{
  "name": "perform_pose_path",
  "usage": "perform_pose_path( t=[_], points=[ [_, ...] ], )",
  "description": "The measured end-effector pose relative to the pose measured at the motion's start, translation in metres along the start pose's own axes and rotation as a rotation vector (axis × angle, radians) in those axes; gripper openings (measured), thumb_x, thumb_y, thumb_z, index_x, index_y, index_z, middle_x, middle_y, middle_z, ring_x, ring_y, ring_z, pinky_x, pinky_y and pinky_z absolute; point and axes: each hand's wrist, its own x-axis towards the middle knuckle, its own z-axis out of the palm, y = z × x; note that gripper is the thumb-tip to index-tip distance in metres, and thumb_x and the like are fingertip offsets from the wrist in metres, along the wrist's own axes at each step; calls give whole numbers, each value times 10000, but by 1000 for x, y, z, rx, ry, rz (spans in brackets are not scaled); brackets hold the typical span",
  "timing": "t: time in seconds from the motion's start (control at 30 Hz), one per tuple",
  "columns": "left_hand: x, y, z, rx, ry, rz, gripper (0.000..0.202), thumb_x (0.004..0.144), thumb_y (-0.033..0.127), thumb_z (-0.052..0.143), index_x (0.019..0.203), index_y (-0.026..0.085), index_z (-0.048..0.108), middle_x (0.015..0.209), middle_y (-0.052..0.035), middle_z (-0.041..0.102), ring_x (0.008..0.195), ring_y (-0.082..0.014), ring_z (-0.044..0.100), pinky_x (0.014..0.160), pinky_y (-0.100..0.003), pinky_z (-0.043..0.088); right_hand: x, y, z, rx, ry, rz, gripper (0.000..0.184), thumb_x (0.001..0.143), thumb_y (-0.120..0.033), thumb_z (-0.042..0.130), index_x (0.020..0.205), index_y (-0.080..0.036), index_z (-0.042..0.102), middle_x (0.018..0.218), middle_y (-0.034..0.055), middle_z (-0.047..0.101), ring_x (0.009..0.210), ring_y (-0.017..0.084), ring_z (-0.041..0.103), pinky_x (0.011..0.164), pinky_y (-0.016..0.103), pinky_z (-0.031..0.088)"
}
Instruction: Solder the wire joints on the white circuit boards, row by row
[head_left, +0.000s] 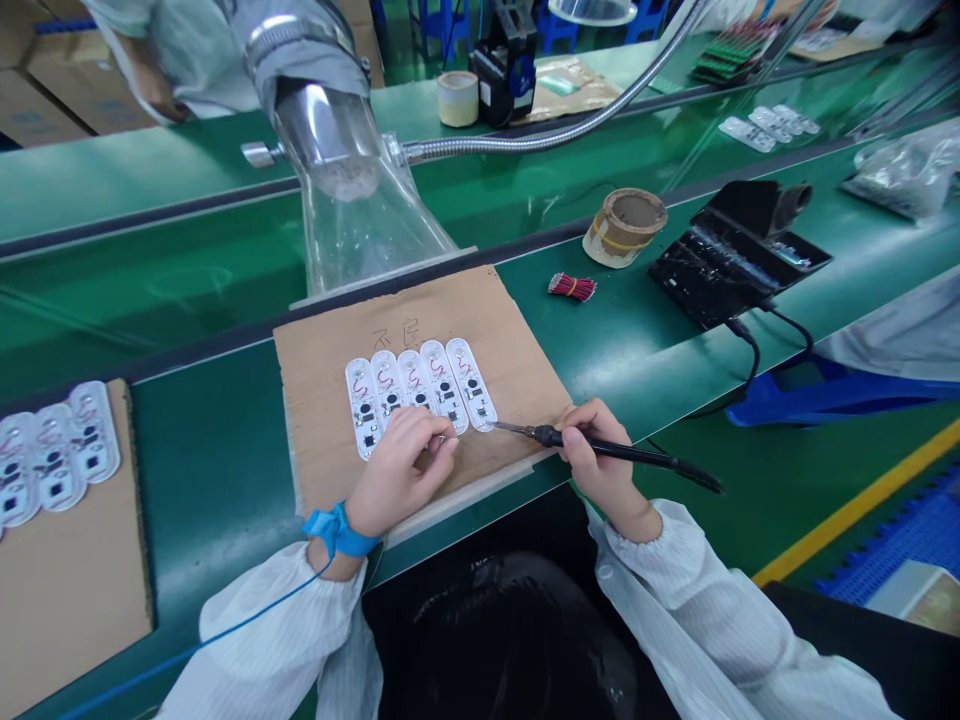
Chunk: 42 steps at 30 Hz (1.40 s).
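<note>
Several white, round-ended circuit boards (470, 385) stand side by side in a row on a cardboard sheet (322, 400), each with small black parts and red wires. My right hand (600, 455) is closed around the black handle of a soldering iron (630, 452). The iron's metal tip points left, close to the lower end of the rightmost board; whether it touches cannot be made out. My left hand (409, 465), with a blue wrist strap (341, 530), rests over the lower ends of the middle boards. Its thumb and fingers are pinched together, and what they hold is too small to name.
A clear fume hood (367, 220) stands behind the cardboard. To the right are a bundle of red wires (572, 288), a tape roll (625, 228) and a black iron stand (739, 255). More boards (56, 455) lie on cardboard at left. A person (180, 60) stands across the bench.
</note>
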Motion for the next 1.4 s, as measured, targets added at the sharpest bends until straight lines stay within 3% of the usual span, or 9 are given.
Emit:
perform_pose_path(
  t=[0.5, 0.7, 0.93, 1.07, 1.4],
  points=[
    [0, 0, -1, 19, 6, -4, 137, 1104, 113, 573, 1043, 235, 589, 822, 28, 539, 778, -174, 532, 800, -365, 459, 3, -5, 1, -10, -24, -29, 203, 1112, -414, 701, 989, -260, 651, 762, -28, 648, 558, 131, 567, 542, 278, 472],
    [1, 1, -1, 46, -1, 3, 142, 1108, 130, 558, 1023, 240, 586, 809, 25, 551, 763, -181, 546, 802, -371, 462, 3, -5, -1, -59, -74, 15, 273, 1090, -487, 720, 955, -258, 655, 752, -13, 653, 567, 153, 583, 537, 298, 476],
    [-6, -1, -11, 77, 56, -46, 139, 1095, 122, 586, 1021, 240, 599, 802, 29, 560, 746, -180, 552, 816, -378, 463, 3, -8, 17, 54, 70, 22, 271, 1109, -493, 692, 985, -261, 628, 781, -21, 625, 594, 150, 579, 573, 301, 493],
    [-9, -3, -13, 81, 66, -51, 143, 1087, 107, 594, 1025, 236, 604, 811, 32, 562, 758, -176, 558, 820, -376, 450, 1, -7, 26, 59, 28, 55, 247, 1114, -458, 698, 987, -257, 629, 767, -26, 626, 592, 144, 577, 573, 295, 491],
    [-9, -4, -11, 76, 22, -78, 135, 1110, 143, 580, 1021, 239, 608, 812, 29, 558, 758, -178, 547, 824, -389, 446, 4, -8, 28, -33, -34, 26, 295, 1110, -502, 692, 952, -258, 642, 754, -12, 650, 573, 150, 583, 529, 288, 480]
  ],
)
